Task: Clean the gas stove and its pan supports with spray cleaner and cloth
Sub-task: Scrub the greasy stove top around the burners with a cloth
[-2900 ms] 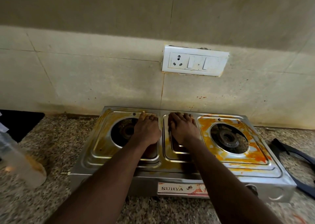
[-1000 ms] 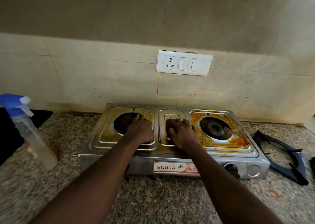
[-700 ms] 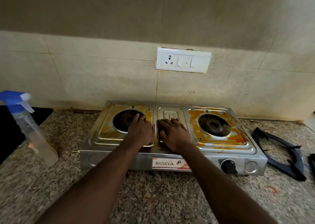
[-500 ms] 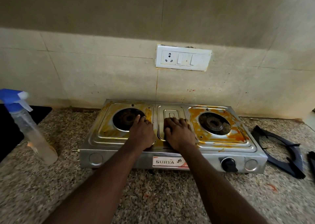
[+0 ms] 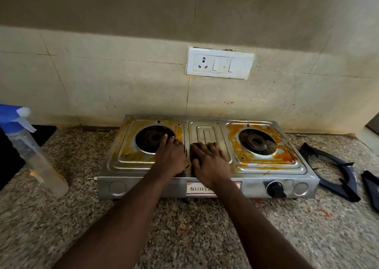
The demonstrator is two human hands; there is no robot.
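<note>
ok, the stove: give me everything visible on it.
Two-burner stove, steel by its look, level on the speckled counter by the wall. Both burners are bare, pan supports off. Orange grime smears both trays, heavier round the right burner; the ribbed centre panel looks cleaner. The front has a partly hidden label and one black knob at right. The left hand rests by the left burner; the right hand presses the centre panel.

Gas stove sits on the countertop against the far wall, switchboard up behind it; spray bottle stands off to its left; pan support lies just right; left hand and right hand rest side by side on its top.
</note>
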